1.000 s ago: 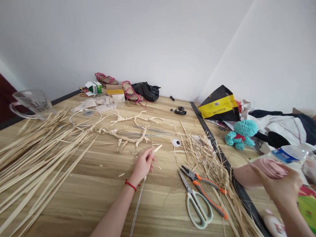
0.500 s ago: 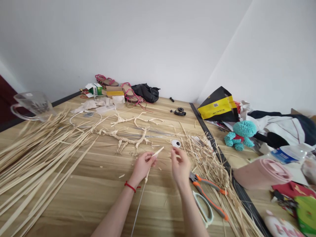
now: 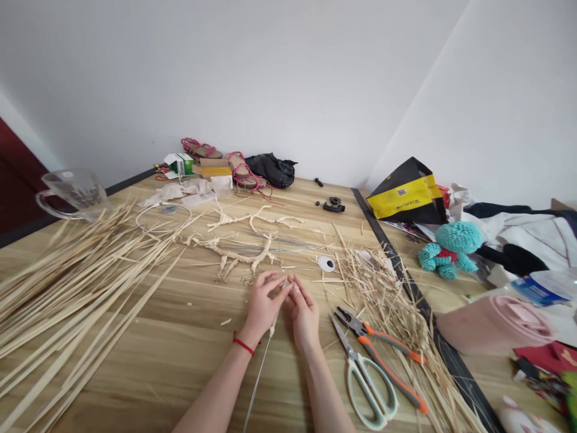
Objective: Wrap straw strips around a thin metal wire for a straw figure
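Wire (image 3: 256,385) pinched narrow by left hand (image 3: 264,304) fingertips; straw wrap (image 3: 272,330) just below them, bare length farther below. Right hand (image 3: 305,314) fingertips narrowed too, touching left's or nearly; whether anything is held there cannot be told. Scissors (image 3: 354,358), pliers (image 3: 360,328) laid right of fingers. Judged best: wire steadied by left pinch, wrap drawn snug and flat by right, turns packed evenly.

A clear handled mug (image 3: 74,191) sits at 9 o'clock from center; 2 pink-strapped sandals (image 3: 242,171) lie at 10, beside a black plastic bag (image 3: 274,171) at 11. A black-and-yellow bag (image 3: 406,195) and turquoise doll (image 3: 457,239) occupy 3, a pink roll (image 3: 489,325) 4.
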A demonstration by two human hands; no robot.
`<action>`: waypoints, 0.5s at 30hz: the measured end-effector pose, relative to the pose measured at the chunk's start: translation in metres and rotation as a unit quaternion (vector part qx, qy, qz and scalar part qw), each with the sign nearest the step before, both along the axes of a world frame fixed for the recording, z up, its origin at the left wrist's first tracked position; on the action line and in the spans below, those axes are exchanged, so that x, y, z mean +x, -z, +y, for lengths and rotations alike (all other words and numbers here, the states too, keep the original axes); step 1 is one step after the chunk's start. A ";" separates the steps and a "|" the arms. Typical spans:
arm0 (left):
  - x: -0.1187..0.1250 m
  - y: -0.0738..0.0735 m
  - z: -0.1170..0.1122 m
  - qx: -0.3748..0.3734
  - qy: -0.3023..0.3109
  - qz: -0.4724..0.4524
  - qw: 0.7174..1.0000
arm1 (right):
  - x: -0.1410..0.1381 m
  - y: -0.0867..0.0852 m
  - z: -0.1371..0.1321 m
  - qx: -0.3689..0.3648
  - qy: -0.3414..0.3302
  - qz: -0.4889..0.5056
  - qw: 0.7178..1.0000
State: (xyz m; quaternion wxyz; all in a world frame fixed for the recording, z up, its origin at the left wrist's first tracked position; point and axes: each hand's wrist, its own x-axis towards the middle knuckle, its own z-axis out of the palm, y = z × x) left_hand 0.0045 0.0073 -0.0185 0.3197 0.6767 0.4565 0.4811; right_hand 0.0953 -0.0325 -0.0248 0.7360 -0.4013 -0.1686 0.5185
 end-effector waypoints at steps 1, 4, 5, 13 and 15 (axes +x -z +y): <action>0.000 -0.001 -0.001 0.000 0.007 -0.002 1.000 | 0.000 0.000 0.000 -0.001 0.005 0.022 1.000; 0.001 -0.003 -0.003 -0.004 0.039 -0.009 0.999 | -0.002 -0.001 0.001 -0.010 0.031 0.060 0.998; 0.001 -0.003 -0.003 -0.004 0.047 -0.009 0.999 | -0.002 -0.001 0.001 -0.012 0.035 0.067 0.997; 0.001 0.000 0.000 -0.041 0.044 -0.058 0.996 | -0.003 -0.003 -0.001 -0.018 -0.046 0.066 0.997; 0.000 0.001 0.001 -0.095 0.021 -0.128 0.987 | -0.002 -0.004 -0.002 -0.008 -0.051 0.065 0.997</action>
